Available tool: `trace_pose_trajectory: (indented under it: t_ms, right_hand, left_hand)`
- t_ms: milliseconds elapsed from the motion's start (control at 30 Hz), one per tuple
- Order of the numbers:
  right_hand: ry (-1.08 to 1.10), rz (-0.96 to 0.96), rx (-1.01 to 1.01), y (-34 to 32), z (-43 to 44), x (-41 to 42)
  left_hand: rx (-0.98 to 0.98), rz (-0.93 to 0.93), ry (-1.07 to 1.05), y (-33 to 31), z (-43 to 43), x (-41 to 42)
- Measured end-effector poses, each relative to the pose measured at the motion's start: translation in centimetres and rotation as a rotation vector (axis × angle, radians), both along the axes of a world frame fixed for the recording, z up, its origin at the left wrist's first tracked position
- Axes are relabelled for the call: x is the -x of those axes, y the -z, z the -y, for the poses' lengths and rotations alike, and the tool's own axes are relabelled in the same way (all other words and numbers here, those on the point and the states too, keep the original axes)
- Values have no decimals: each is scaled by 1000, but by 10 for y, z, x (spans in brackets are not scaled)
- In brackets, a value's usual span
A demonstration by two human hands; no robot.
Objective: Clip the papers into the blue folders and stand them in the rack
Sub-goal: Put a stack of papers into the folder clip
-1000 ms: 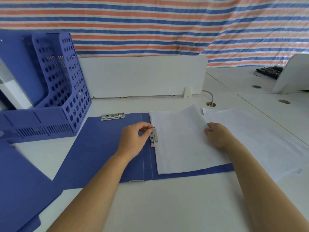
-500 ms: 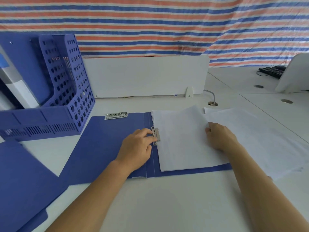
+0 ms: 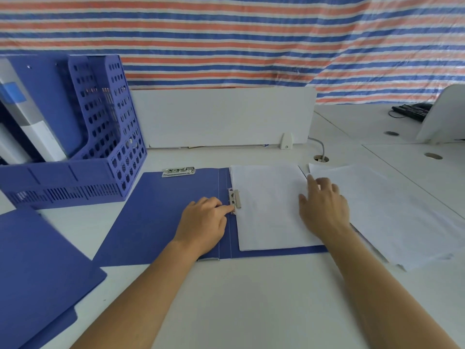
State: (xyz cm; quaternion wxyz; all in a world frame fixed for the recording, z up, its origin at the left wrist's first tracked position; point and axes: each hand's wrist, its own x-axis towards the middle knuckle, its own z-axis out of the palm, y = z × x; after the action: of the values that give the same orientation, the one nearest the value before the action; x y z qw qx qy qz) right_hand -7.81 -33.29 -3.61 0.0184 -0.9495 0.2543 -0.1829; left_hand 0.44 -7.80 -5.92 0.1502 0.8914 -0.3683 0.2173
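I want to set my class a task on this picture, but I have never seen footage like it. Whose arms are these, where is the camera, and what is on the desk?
There is no machine here. A person wears a camera on the head, so you look down along their own bare arms. On the white desk lies an open blue folder with a sheet of paper on its right half. The left hand presses a fingertip on the metal clip at the paper's edge. The right hand rests flat on the sheet. Neither hand holds anything. More loose papers lie to the right, a blue rack stands on the left, and another blue folder lies nearby.
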Motion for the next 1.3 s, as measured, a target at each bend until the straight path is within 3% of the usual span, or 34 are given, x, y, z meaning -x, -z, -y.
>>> trace_pose_trajectory:
  t_ms: [67,167,333,467,667,733,933,1000,1100,1200,1300]
  right_hand:
    - [-194,48,-56,3,-12,3]
    - [-378,-92,-132,16,-28,4]
    - [-317,-186,-177,27,-23,-8]
    - [-238,-191,-171,26,-17,-13]
    - [-235,-210,-166,23,-17,-10]
    - [-239,-223,-152,21,-19,-8]
    - [-280,-256,-143,23,-29,-6]
    - [-299,-252,-137,23,-34,-7]
    - [-341,-250,-170,23,-44,-8]
    - [-402,-118,-317,23,-44,-9]
    - [-386,288,-890,12,-38,-5]
  left_hand:
    - [29,-8,27,-6,-4,3]
    - [126,-51,49,-9,-17,9]
    - [75,-151,78,-11,-42,19]
    - [-146,-353,108,-18,-50,28]
    - [-157,-33,-220,-16,-62,9]
    - [-71,56,-343,-20,-62,7]
    - [455,249,-634,-40,-52,13]
    - [637,313,-621,-48,-48,13]
    - [828,420,-423,-60,-39,17]
    - [873,187,-215,-58,-27,18]
    - [804,-209,-177,-47,-10,17]
